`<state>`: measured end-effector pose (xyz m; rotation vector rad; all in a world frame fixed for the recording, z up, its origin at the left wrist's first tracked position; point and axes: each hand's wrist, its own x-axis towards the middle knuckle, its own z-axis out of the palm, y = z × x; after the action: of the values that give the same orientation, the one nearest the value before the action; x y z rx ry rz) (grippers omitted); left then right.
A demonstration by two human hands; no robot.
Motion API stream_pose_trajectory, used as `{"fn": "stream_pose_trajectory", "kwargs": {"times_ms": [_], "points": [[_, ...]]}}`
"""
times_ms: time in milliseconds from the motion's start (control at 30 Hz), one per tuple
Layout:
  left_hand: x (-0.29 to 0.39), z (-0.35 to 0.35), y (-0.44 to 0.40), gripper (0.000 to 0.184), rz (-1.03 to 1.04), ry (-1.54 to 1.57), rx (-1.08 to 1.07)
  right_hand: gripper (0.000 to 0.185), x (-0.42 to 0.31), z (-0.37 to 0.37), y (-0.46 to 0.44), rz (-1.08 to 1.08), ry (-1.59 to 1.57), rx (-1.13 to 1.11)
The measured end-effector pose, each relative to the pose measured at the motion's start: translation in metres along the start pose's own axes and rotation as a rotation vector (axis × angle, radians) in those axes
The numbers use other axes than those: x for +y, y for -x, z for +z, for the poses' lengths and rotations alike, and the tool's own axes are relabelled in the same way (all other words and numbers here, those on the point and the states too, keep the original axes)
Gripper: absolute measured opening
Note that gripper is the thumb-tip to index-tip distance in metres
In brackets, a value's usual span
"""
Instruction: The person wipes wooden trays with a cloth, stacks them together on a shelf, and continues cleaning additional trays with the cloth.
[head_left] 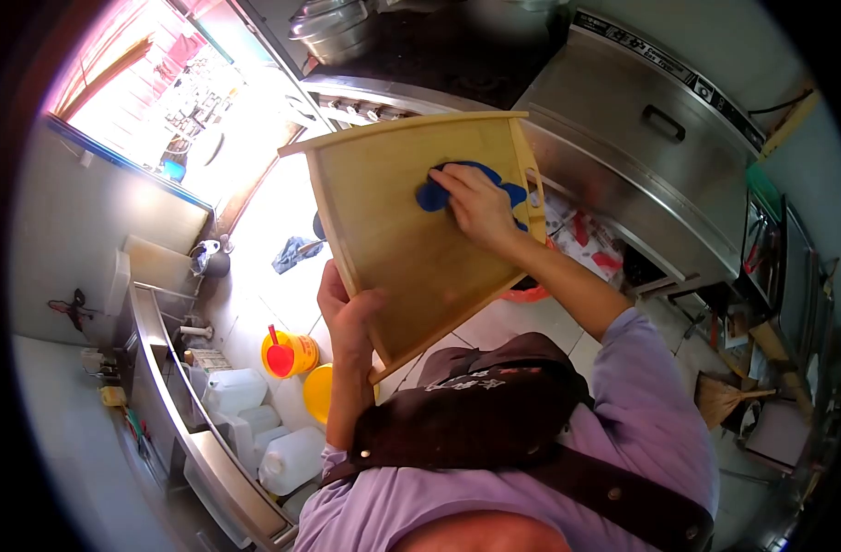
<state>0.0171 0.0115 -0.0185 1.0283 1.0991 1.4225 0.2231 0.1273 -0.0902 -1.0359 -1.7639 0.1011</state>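
A wooden tray (393,258) with raised edges and a cut-out handle on its right side is held up tilted in front of my body. My left hand (348,317) grips its lower left edge, the thumb over the rim and the other fingers hidden behind. On the tray's flat inner face, toward the upper right, my right hand (475,202) presses a blue cloth (431,195). The cloth is bunched under my fingers and spreads out past them to the right.
A steel counter unit (632,138) and a stove with metal pots (333,32) stand ahead. At the lower left are a yellow bucket (296,355), several white plastic jugs (291,458) and a steel sink frame (209,460). A dark rag (296,255) lies on the tiled floor by the open doorway.
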Motion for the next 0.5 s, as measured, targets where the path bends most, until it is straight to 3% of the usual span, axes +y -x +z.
{"fn": "stream_pose_trajectory", "kwargs": {"times_ms": [133, 200, 267, 333, 500], "points": [[-0.006, -0.004, 0.0, 0.042, 0.0, 0.038, 0.0, 0.03, 0.043, 0.008, 0.001, 0.185, -0.014, 0.073], [-0.01, -0.013, -0.002, 0.041, 0.007, 0.022, -0.013, 0.032, 0.077, 0.01, -0.001, 0.5, 0.005, -0.001], [-0.011, -0.016, -0.003, 0.04, 0.006, 0.022, -0.016, 0.032, 0.099, 0.001, -0.003, 0.848, 0.002, 0.084], [-0.008, -0.015, -0.001, 0.039, -0.019, 0.053, -0.011, 0.032, 0.137, 0.012, 0.019, 0.822, -0.067, 0.339], [-0.011, -0.007, 0.0, 0.041, -0.024, 0.095, -0.074, 0.032, 0.096, 0.014, 0.003, 0.784, 0.14, 0.152]]}}
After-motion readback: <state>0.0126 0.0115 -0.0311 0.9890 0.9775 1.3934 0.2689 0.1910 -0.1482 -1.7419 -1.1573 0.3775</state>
